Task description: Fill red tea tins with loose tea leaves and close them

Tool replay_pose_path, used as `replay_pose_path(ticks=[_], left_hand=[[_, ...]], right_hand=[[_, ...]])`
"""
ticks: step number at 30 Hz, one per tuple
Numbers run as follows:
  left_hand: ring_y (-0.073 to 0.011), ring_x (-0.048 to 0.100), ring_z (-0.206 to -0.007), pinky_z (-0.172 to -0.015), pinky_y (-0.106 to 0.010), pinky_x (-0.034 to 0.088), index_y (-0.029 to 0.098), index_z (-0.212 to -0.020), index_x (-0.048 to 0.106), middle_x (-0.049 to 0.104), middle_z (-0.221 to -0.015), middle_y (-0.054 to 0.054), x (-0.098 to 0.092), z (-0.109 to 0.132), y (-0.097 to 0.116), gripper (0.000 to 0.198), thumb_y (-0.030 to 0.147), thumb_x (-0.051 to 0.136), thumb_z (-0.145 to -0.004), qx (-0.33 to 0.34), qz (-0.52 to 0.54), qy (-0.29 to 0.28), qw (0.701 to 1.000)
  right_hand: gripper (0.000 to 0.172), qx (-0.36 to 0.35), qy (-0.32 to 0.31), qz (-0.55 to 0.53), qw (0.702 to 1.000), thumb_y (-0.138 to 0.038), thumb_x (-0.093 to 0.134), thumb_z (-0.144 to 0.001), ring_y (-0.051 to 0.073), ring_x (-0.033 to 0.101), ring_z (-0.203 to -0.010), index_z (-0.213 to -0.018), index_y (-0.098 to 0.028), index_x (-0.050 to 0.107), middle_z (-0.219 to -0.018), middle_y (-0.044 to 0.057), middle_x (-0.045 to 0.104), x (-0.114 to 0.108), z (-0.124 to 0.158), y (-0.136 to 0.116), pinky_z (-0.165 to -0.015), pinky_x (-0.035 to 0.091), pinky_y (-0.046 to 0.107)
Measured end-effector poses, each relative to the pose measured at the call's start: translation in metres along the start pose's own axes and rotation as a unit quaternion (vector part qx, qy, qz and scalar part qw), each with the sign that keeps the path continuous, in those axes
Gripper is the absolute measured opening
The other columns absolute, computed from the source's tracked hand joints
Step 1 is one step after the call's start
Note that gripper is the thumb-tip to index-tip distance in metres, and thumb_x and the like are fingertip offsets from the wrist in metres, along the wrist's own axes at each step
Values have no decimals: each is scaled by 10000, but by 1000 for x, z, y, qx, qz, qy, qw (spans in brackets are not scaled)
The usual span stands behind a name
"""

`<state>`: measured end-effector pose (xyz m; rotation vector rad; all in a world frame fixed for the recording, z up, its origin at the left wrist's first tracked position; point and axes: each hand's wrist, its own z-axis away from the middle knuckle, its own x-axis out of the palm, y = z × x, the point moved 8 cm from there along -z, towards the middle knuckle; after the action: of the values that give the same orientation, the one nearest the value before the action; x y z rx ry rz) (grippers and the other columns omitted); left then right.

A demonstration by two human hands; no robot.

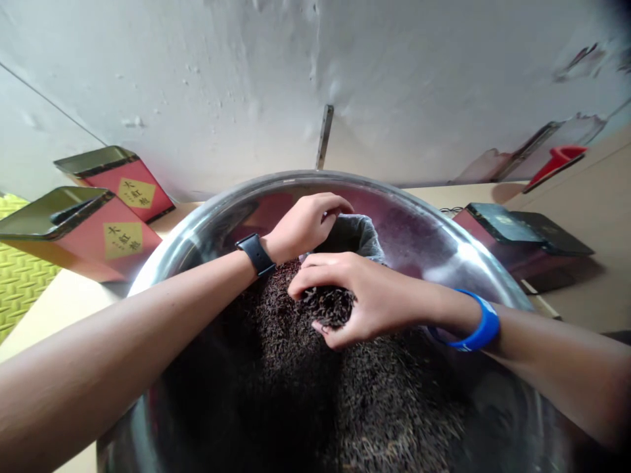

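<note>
A large shiny metal basin (172,253) holds a heap of dark loose tea leaves (286,328). Inside it, toward the far side, a grey bag (369,236) stands with its mouth open. My left hand (313,223), with a black watch at the wrist, is curled at the bag's left rim and grips it; part of its fingers is hidden. My right hand (369,292), with a blue wristband, is just in front of the bag. Its fingers are curved around a clump of tea leaves, which shows between thumb and fingers.
Two red tins with yellow labels, a nearer tin (106,233) and a farther tin (133,184), stand uncovered on the left. Dark-topped tins (507,226) and a red object (555,164) are at the right. Behind the basin rises a pale wall (236,85).
</note>
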<state>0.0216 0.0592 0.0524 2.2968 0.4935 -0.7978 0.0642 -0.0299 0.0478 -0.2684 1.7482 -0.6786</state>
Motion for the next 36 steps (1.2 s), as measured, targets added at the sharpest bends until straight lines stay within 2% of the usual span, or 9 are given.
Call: replay_pose_path(ticks=[6, 11, 21, 24, 28, 33, 36], left_hand=[[-128, 585, -926, -848, -255, 458, 154, -1019, 633, 657, -1028, -34, -14, -4, -11, 261, 95, 448, -844, -2, -63, 23, 998], [-124, 589, -921, -842, -247, 459, 159, -1027, 635, 657, -1035, -30, -12, -3, -18, 248, 140, 445, -869, 3, -67, 2, 998], [-129, 598, -937, -829, -239, 465, 161, -1064, 625, 659, -1057, -43, -7, -2, -28, 278, 154, 415, -882, -29, -59, -13, 998], [-127, 602, -927, -817, -234, 468, 159, -1057, 629, 665, -1043, -39, -8, -2, -34, 273, 161, 419, -882, -39, -56, -5, 998], [-125, 594, -941, -819, -232, 466, 150, -1067, 624, 665, -1043, -33, -10, -2, -39, 273, 176, 421, -886, -44, -54, -3, 998], [-126, 597, -942, -817, -232, 466, 151, -1073, 619, 663, -1046, -39, -9, -1, -43, 280, 176, 416, -883, -57, -55, -11, 997], [-128, 599, -947, -818, -232, 467, 155, -1070, 619, 663, -1047, -42, -7, 0, -45, 284, 160, 411, -877, -63, -52, -13, 997]], right_hand=[[386, -9, 21, -12, 1000, -182, 648, -685, 153, 550, -903, -1063, -180, 572, -1016, 34, 594, -4, 2, -1, -857, 430, 294], [391, -21, 26, -33, 999, -156, 642, -689, 153, 553, -946, -1072, -181, 569, -1047, 37, 602, -5, 2, -4, -885, 426, 294], [384, -17, 33, -48, 998, -80, 554, -722, 153, 572, -999, -1089, -184, 596, -1082, 28, 638, -12, 3, -6, -933, 423, 312], [535, -24, 34, -47, 998, -25, 516, -710, 154, 518, -1139, -1213, -205, 542, -1224, 25, 588, -12, 4, -4, -1015, 372, 334], [701, -31, 11, -29, 999, 23, 465, -689, 160, 356, -1306, -1338, -240, 430, -1385, 11, 454, -8, 5, 0, -1097, 266, 382], [714, -25, -25, -23, 999, 29, 436, -696, 186, 265, -1354, -1343, -270, 420, -1480, 8, 296, -4, 5, 3, -1104, 239, 413], [638, -20, -18, -23, 999, 37, 432, -716, 177, 275, -1345, -1285, -249, 474, -1466, 22, 308, -5, 4, 2, -1097, 255, 399]])
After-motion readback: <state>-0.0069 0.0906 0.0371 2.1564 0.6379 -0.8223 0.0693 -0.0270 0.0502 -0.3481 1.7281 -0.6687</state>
